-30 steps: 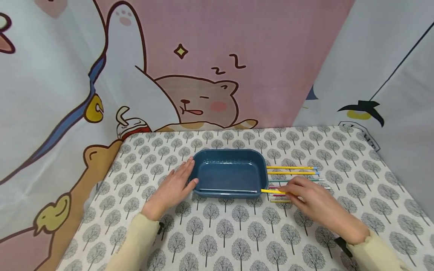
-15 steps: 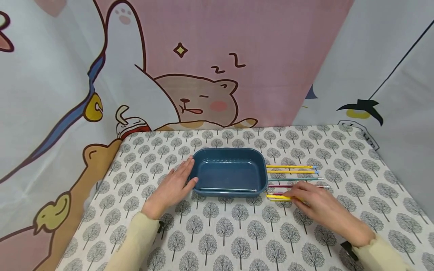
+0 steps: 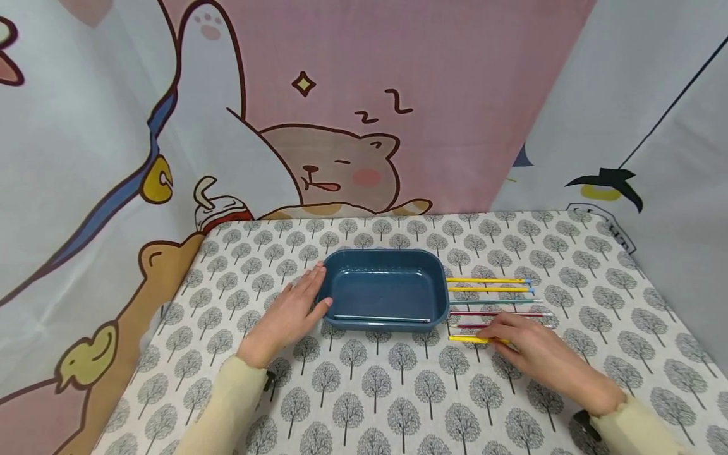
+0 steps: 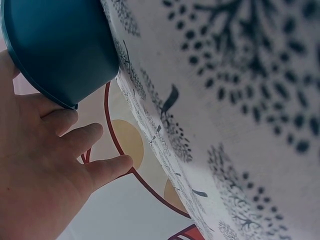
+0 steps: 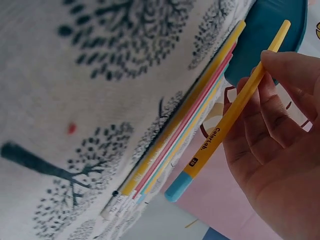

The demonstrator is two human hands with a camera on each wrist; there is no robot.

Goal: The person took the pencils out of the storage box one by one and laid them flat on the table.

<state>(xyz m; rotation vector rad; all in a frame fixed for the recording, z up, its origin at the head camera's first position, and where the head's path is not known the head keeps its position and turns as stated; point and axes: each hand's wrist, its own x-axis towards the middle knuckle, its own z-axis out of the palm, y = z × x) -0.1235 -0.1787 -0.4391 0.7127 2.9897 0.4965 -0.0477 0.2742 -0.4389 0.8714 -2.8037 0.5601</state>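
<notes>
In the head view a dark blue rectangular dish (image 3: 387, 291) sits mid-table. My left hand (image 3: 287, 319) rests at its left end, fingers extended along the rim. One slim dark pencil (image 3: 381, 319) lies inside, along the front wall. To the right of the dish my right hand (image 3: 529, 344) pinches a yellow pencil (image 5: 225, 120) between thumb and fingers; its light blue end shows in the right wrist view. This pencil is over the front of a row of pencils, which includes a yellow pencil (image 3: 489, 280), a teal pencil (image 3: 495, 302) and a dark red pencil (image 3: 495, 313).
A cloth printed with grey trees (image 3: 375, 385) covers the table. Behind it hangs a curtain (image 3: 455, 114) with cartoon animals, which also closes off both sides.
My right hand has drawn the yellow pencil from the dish's front right corner rightward and toward me, to the front of the row. The left hand and dish stay put.
</notes>
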